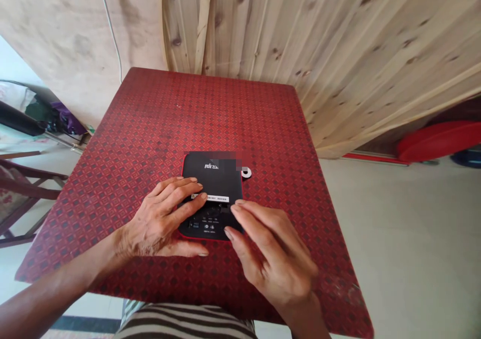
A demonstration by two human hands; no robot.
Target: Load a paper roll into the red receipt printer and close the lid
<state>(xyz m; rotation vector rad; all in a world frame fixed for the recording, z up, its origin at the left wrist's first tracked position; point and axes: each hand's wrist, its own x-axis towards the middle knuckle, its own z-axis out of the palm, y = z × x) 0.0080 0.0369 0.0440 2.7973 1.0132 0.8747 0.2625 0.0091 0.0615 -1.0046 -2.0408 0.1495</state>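
Note:
A black device with a red edge (221, 186) lies flat on the red patterned table. Across its middle runs a white label strip, and below that is a darker section with small printed symbols. My left hand (165, 219) rests on the device's left side, fingers spread over it and thumb stretched out below its near edge. At the lower right edge is my right hand (274, 254), thumb and index fingertip apart, with nothing visible between them. A small round white and black item (246, 173) sticks out at the device's upper right edge.
The red table (210, 113) stands against a wooden wall (293, 33). A cable (110, 26) hangs at the back left. Wooden chair parts (30, 191) are at the left, and a red round object (439, 139) is at the far right.

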